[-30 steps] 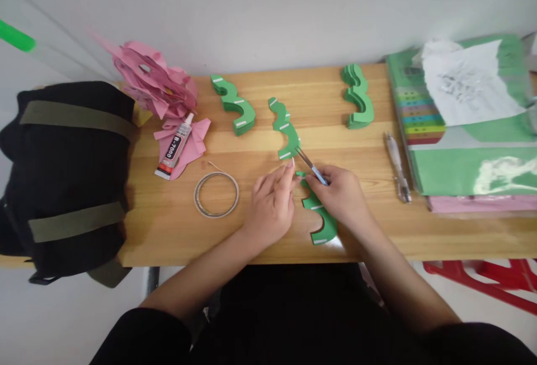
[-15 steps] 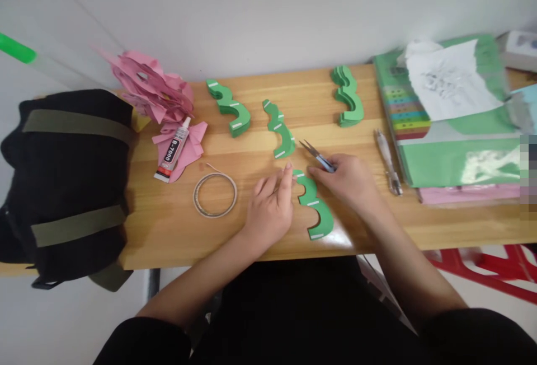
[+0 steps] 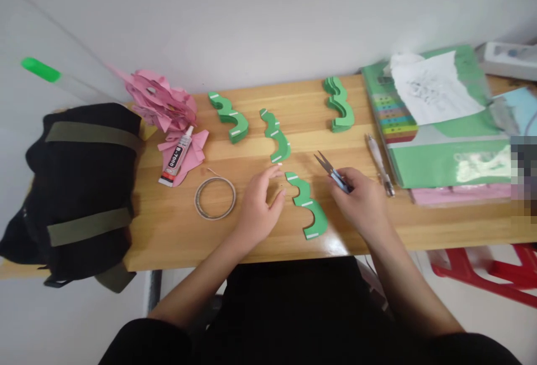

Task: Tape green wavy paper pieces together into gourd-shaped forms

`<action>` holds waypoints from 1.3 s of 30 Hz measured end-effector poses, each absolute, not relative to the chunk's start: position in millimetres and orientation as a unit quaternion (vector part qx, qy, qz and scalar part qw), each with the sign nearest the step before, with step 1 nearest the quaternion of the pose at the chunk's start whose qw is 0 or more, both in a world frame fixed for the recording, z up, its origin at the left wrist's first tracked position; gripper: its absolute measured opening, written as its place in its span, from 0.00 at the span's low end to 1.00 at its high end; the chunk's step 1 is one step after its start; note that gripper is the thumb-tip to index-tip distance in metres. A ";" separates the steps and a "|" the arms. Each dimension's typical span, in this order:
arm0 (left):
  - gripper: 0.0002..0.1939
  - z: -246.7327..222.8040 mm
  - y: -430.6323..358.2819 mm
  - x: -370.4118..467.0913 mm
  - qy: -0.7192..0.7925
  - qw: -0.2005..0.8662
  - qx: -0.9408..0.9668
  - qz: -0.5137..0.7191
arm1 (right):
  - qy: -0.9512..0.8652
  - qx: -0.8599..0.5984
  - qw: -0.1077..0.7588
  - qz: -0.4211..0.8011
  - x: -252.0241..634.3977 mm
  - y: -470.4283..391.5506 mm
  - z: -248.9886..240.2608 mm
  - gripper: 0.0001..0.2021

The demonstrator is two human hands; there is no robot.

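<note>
My right hand (image 3: 363, 197) is closed around the blue handles of small scissors (image 3: 333, 170), whose blades point up and left, slightly apart. My left hand (image 3: 260, 202) is over the table with thumb and fingers apart; a small pale spot shows at a fingertip, too small to name. Between my hands lies a wavy green paper cutout (image 3: 308, 205) with white strips across it, just right of my left fingertips. Beyond it lies a similar green cutout (image 3: 277, 136) with white strips. A roll of thin tape (image 3: 215, 198) rests left of my left hand, its loose end sticking up.
Stacks of green cutouts stand at the back, one on the left (image 3: 230, 118) and one on the right (image 3: 339, 106). A glue tube (image 3: 176, 157) lies on pink paper scraps (image 3: 161, 102) beside a black bag (image 3: 84, 186). Rightward are a pen (image 3: 380, 163) and a green packet (image 3: 444, 160).
My left hand has drawn back from the near cutout's top end, and its thumb and fingers have spread. My right hand with the scissors has shifted right and slightly nearer me.
</note>
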State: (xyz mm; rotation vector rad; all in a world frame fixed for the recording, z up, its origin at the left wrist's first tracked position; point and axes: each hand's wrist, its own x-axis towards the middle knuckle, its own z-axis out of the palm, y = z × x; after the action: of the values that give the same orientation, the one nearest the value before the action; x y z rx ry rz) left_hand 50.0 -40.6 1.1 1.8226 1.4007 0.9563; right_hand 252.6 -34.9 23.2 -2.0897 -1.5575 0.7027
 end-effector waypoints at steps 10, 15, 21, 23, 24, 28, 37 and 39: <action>0.29 3.4 -3.8 49.0 0.440 0.255 0.832 0.223 | -0.644 -0.744 0.179 0.007 254.5 -46.4 13.8 0.19; 0.30 -1.2 -1.7 48.3 0.426 0.266 0.825 0.258 | -0.726 -0.634 0.189 0.189 229.7 -42.8 16.4 0.13; 0.29 -4.9 -5.4 51.6 0.433 0.312 0.789 0.303 | -0.698 -0.641 0.160 0.275 217.7 -29.6 20.2 0.10; 0.29 -5.9 -5.2 51.5 0.440 0.353 0.762 0.320 | -0.674 -0.639 0.195 0.315 219.6 -28.1 19.4 0.05; 0.29 -5.2 -4.8 51.2 0.444 0.367 0.750 0.326 | -0.665 -0.637 0.208 0.329 221.0 -28.0 19.4 0.03; 0.27 17.6 -0.4 50.4 0.437 0.451 0.691 0.359 | -0.617 -0.591 0.282 0.436 227.2 -27.6 32.5 0.05; 0.21 141.6 13.6 59.7 0.414 0.491 0.566 0.516 | -0.637 -0.471 0.463 0.398 237.0 -9.2 135.9 0.08; 0.22 157.2 15.4 60.3 0.410 0.462 0.564 0.549 | -0.654 -0.452 0.483 0.367 235.9 -4.6 151.0 0.07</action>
State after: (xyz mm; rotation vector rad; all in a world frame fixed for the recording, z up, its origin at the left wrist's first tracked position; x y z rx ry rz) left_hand 60.3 15.4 157.2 1.3869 1.0080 1.3498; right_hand 235.9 -4.6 151.0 -1.1022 -1.5937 0.8939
